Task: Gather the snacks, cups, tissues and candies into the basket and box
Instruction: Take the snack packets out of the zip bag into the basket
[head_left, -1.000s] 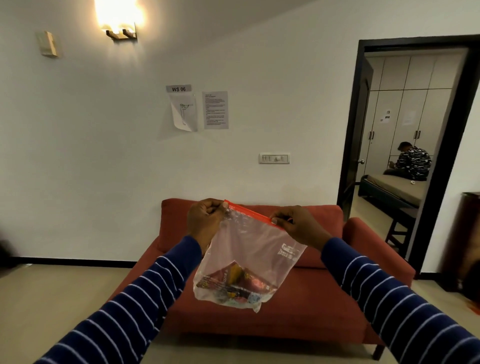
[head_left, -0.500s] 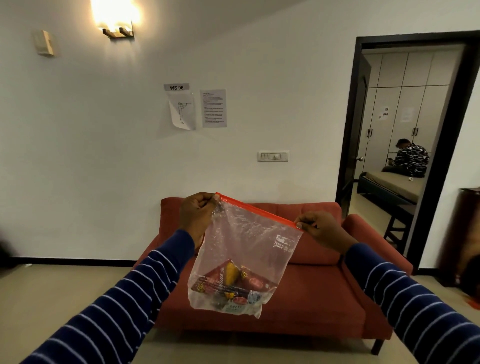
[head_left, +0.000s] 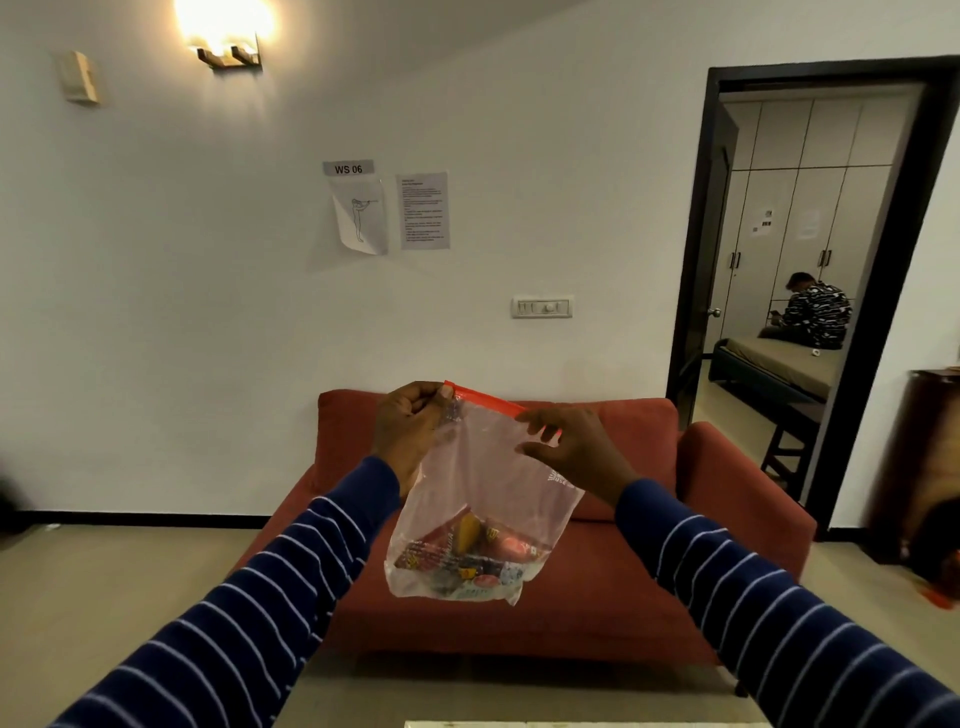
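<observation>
left hand (head_left: 410, 434): pinching the top left corner of the zip bag (head_left: 488, 499) at its orange seal
right hand (head_left: 571, 447): fingers loosely spread at the seal, grip unclear
zip bag: hanging in the air, candies (head_left: 467, 556) pooled at the bottom
behind: red sofa (head_left: 623, 597)

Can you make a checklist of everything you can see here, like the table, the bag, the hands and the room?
Surface: only a pale strip at the bottom edge; cannot tell what it is.
Job's things: clear bag with an orange zip strip, held up in the air, snack packets at its bottom. No basket or box seen.
Clutter: nothing seen.
Grippers: left hand pinches the bag's top corner; right hand has fingers spread at the strip, grip unclear.
Cables: nothing seen.
Surroundings: red sofa, papers on the wall, lit lamp, open doorway with a person sitting on a bed.
</observation>
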